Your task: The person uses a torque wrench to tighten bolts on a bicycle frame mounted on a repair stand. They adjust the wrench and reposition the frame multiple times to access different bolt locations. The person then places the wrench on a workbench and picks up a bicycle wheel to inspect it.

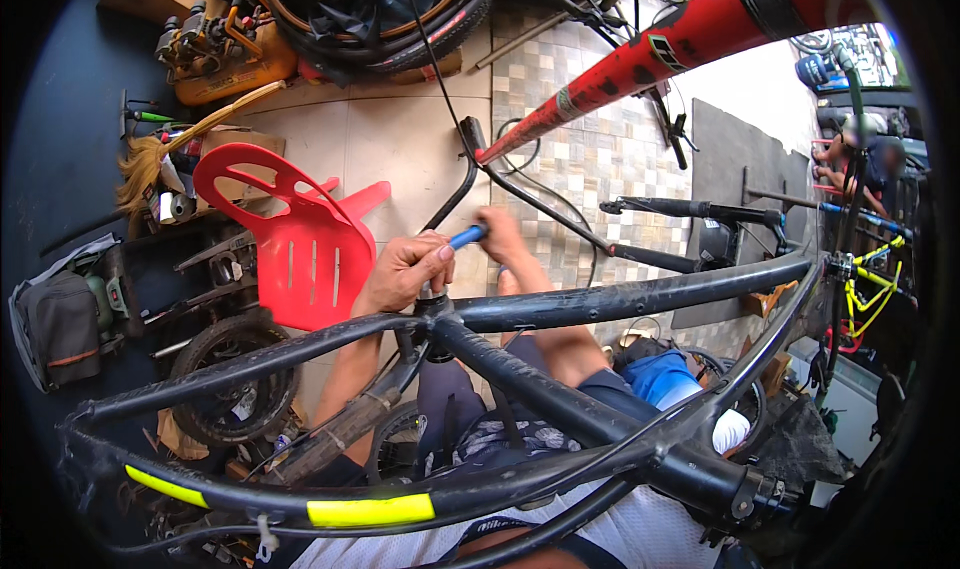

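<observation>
A black bicycle frame [600, 301] stretches across the view in front of me, with bright yellow strips on its lower tube. Above the junction where its tubes meet, my left hand [400, 274] is closed around the near end of a blue-handled tool [466, 237]. A metal piece shows below those fingers, at the top of the junction. My right hand [502, 237] is closed at the dark far end of the same handle. The tool's working end is mostly hidden by my left hand.
A red plastic chair [310, 254] stands on the left. Overhead, a red frame tube [620, 64] slants in from the upper right. An orange compressor [235, 64] and tyres [440, 44] are at the back. Another person [880, 164] sits far right.
</observation>
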A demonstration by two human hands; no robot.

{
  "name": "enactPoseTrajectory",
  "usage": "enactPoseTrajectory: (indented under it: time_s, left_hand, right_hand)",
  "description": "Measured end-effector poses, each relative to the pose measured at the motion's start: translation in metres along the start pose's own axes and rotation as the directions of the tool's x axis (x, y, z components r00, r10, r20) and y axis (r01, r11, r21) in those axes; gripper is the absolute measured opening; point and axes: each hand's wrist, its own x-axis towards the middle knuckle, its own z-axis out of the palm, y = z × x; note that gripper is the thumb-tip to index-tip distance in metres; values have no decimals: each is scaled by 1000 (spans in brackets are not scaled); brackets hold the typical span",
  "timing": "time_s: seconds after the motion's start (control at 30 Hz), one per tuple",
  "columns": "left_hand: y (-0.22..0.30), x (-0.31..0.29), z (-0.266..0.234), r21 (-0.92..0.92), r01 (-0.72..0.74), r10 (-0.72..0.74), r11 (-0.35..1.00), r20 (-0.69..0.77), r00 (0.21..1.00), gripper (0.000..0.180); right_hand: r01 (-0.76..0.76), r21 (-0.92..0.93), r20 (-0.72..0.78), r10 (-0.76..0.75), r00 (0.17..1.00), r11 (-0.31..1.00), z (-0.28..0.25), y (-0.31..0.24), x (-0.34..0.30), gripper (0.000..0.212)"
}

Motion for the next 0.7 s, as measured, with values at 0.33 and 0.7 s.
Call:
enactPoseTrajectory:
  time_s: [0.33,0.7]
  left_hand:
    - [-12,2,-2,-340,-20,17,940,-12,1000,56]
    - [-6,-2,-2,-71,90,-91,993,-12,996,54]
  right_hand:
    - [-27,-307,-136,-15,991,951,-126,6,-30,11]
    - [54,66,-96,-48,994,996,-13,8,-7,18]
